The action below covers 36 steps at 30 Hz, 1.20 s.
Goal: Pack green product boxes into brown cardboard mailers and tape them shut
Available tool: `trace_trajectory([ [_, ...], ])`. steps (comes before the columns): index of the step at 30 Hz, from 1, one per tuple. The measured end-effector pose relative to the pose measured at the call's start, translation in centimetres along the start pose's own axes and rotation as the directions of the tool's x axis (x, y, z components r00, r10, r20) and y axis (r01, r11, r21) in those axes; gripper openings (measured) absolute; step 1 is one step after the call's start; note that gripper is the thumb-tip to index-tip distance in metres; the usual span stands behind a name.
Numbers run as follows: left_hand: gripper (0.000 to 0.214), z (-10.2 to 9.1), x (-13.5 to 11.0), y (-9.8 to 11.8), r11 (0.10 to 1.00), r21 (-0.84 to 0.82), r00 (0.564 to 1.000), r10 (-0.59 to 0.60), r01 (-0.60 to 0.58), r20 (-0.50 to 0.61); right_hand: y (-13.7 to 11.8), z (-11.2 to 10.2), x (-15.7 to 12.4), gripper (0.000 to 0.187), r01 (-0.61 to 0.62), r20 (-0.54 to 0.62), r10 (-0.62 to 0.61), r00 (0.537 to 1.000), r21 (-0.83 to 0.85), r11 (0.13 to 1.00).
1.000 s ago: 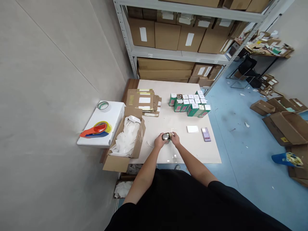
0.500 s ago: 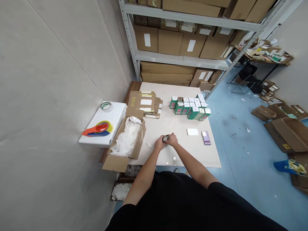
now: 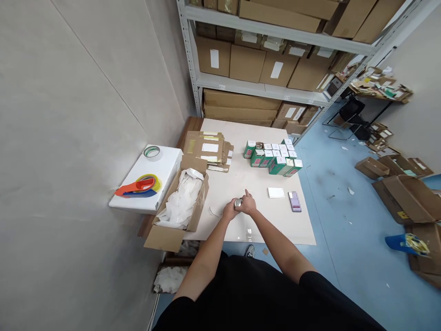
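Head view: left hand [image 3: 229, 210] clamped on silver-topped item [image 3: 237, 202]; right hand [image 3: 247, 204] touching it, grip unclear.

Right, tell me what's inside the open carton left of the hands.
Crumpled white sheets fill much of the carton; paper or plastic, I can't tell. They hide its bottom and anything beneath them.

One round silver-topped object [image 3: 237, 202], sides mostly hidden by left hand [image 3: 229, 211] and right hand [image 3: 247, 204]; kind undetermined. One purple stack [image 3: 295, 202], blurred, markings illegible to me. Shelf labels [image 3: 222, 87], too small to read from here. Top-shelf cartons [image 3: 282, 16], cut off above. One shoe [image 3: 250, 250], partly hidden by black shirt [image 3: 275, 294].
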<state>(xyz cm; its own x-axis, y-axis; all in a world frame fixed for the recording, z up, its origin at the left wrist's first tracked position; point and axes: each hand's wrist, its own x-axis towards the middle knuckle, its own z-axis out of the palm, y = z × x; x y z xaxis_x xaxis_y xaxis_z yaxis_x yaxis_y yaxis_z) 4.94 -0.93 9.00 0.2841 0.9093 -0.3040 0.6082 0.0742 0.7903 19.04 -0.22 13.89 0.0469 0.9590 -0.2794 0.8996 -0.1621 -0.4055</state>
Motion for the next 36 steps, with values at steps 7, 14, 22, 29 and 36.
trace_trajectory([
  [7,0.070,0.2,2.0,0.8,0.999,-0.022,1.000,-0.028,0.028,-0.004,-1.2,-10.6,-0.1,0.046,0.003,-0.096,0.018,0.995,0.207,0.978],
  [14,0.084,0.2,1.8,1.0,1.000,-0.009,1.000,0.005,-0.005,-0.019,-2.9,-22.6,-1.3,0.042,0.266,-0.322,-0.160,0.933,0.320,0.909],
  [22,0.116,-2.7,-0.3,2.9,0.998,0.041,0.997,0.053,-0.051,-0.054,-3.2,-25.7,-1.6,0.043,0.366,-0.330,-0.243,0.912,0.387,0.846],
  [29,0.082,-9.9,-5.2,12.3,0.947,-0.196,0.889,0.149,-0.254,-0.432,-5.0,-27.5,-3.8,0.042,0.470,-0.305,-0.362,0.881,0.466,0.750],
  [36,0.098,-15.5,-9.8,23.2,0.786,-0.198,0.761,0.449,-0.585,-0.467,-8.4,-28.7,-7.0,0.043,0.568,-0.360,-0.440,0.823,0.551,0.611],
])
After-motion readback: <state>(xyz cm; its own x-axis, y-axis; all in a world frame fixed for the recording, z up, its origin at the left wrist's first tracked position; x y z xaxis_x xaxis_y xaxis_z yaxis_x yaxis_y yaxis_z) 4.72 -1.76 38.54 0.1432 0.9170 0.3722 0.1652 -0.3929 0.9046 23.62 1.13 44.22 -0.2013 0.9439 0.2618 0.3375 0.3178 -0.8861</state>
